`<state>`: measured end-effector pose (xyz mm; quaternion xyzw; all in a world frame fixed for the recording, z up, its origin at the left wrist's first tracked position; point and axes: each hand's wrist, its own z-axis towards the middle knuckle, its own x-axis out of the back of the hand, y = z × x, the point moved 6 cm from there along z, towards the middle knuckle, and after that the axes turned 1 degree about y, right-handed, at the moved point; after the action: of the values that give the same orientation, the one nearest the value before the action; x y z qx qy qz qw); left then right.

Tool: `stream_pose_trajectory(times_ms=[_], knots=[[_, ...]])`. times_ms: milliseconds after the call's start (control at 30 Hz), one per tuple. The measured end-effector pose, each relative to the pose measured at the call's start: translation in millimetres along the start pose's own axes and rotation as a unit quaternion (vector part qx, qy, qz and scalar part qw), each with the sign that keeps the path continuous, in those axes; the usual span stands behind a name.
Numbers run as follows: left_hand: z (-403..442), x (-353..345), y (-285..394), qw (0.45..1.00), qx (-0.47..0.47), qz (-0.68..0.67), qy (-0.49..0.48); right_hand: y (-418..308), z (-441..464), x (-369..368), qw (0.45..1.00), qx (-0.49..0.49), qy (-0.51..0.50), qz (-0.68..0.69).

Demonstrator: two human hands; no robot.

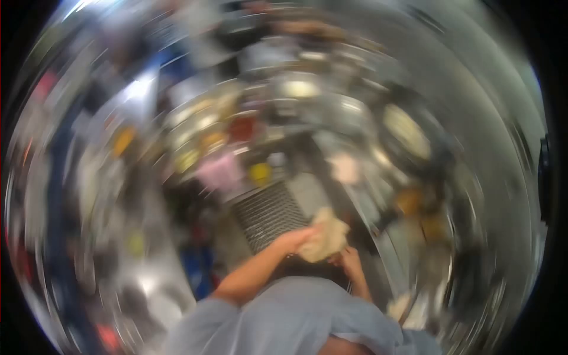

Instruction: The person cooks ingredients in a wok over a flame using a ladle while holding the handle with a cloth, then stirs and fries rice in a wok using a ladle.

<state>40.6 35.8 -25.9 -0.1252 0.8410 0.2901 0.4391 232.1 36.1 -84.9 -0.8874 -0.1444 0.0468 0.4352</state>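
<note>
A crumpled pale yellow cloth (pixel 329 238) is held in front of my body, just above waist height. My left hand (pixel 300 238) grips its left side, with the fingers partly behind the fabric. At the cloth's lower right edge, my right hand (pixel 348 260) is closed on it, though blur hides the exact finger positions. Grey clothing (pixel 296 307) covers my torso below the hands.
A dark ribbed floor mat (pixel 269 216) lies beyond my left hand. A steel counter (pixel 148 266) runs along the left. Ahead are a pink item (pixel 220 171), a yellow item (pixel 259 173) and several blurred containers. A large dark round pan (pixel 435 139) stands right.
</note>
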Motion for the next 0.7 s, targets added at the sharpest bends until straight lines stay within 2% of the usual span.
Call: stream_pose_trajectory(times_ms=[33,100,133,200,367,400,433,467,567,633,667,700], knots=[[13.5,13.2,-26.7,0.998,0.049,-0.048,0.004,-17.7,-37.0,6.9,0.999,0.026,0.012,0.024],[4.3,-26.2,-39.5,0.999,0.034,-0.037,0.020,-3.4,-88.1,40.9,0.987,0.043,0.075,0.136],[1.9,-48.2,-49.7,0.999,0.044,-0.005,-0.005,5.2,-115.5,59.0,0.974,0.026,0.106,0.199],[2.6,-79.9,-66.2,0.998,0.033,0.031,-0.049,37.2,-155.0,101.8,0.932,0.066,0.154,0.321],[18.6,-119.9,-142.0,0.982,0.132,0.075,-0.108,113.0,-283.7,174.2,0.745,0.178,0.237,0.598],[28.4,-130.3,-154.8,0.979,0.135,0.106,-0.108,123.8,-311.9,183.7,0.697,0.164,0.276,0.641],[51.5,-126.7,-163.4,0.976,0.140,0.136,-0.099,156.3,-311.9,198.6,0.689,0.195,0.244,0.654],[64.1,-137.6,-179.0,0.967,0.166,0.136,-0.137,170.7,-340.8,209.1,0.659,0.242,0.220,0.677],[115.1,-219.7,-228.8,0.960,0.125,0.196,-0.155,204.9,-445.1,266.1,0.761,0.164,0.436,0.451],[168.7,-289.5,-279.7,0.968,0.152,0.156,-0.126,219.3,-510.5,315.9,0.730,0.077,0.621,0.274],[192.7,-331.8,-306.1,0.961,0.171,0.165,-0.140,249.6,-533.9,342.6,0.725,0.037,0.664,0.177],[215.3,-373.4,-328.5,0.954,0.188,0.176,-0.151,275.4,-561.2,361.1,0.705,-0.055,0.706,0.034]])
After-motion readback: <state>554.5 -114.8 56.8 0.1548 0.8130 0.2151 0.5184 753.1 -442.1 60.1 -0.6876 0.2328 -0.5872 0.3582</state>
